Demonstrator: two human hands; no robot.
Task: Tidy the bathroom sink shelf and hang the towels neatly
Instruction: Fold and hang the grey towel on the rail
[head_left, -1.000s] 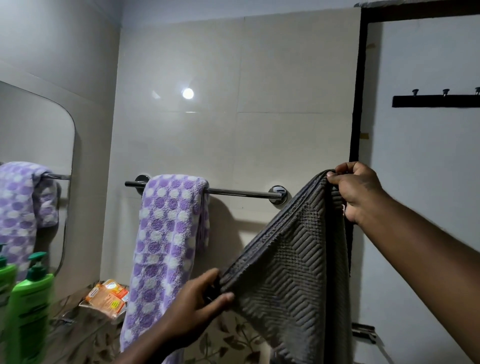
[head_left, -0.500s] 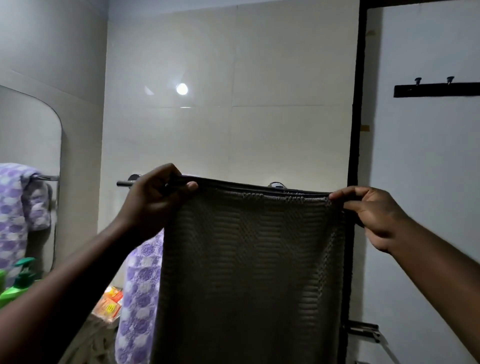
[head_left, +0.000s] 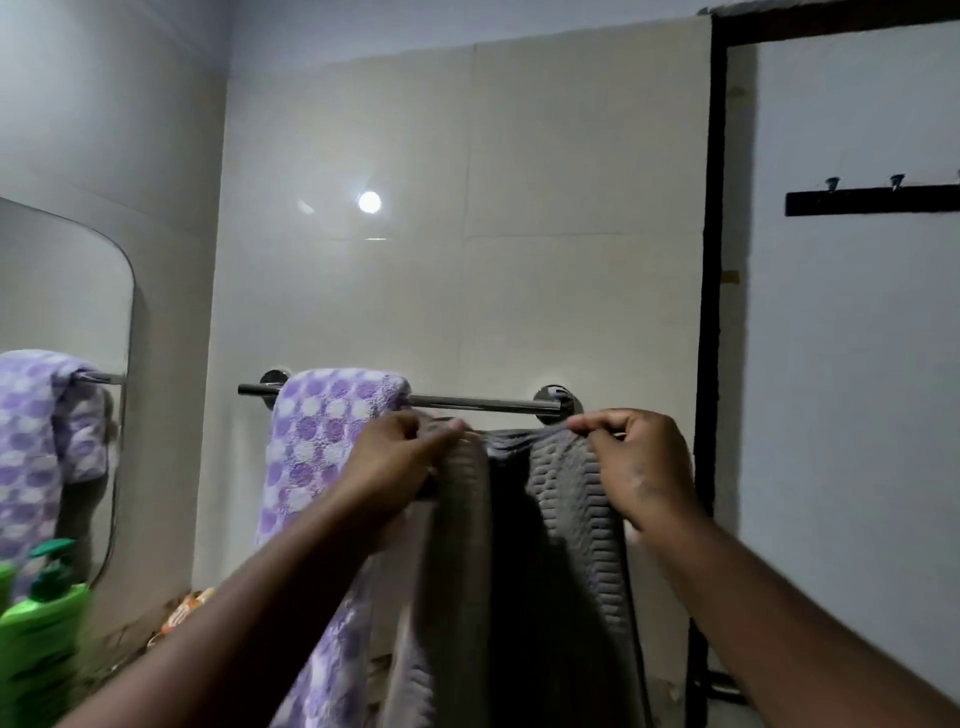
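Note:
A grey ribbed towel hangs folded lengthwise from both my hands, just below the chrome towel bar. My left hand pinches its top left corner. On the top right corner my right hand is closed. The towel's top edge sags between them and does not touch the bar. A purple and white spotted towel is draped over the left part of the bar, right beside my left hand.
A mirror on the left wall reflects the purple towel. A green pump bottle stands at the lower left, with an orange packet behind it. A black hook rail is on the right wall past a dark door frame.
My hands have come closer together, folding the spread grey towel lengthwise, and have moved it toward the bar's free right part.

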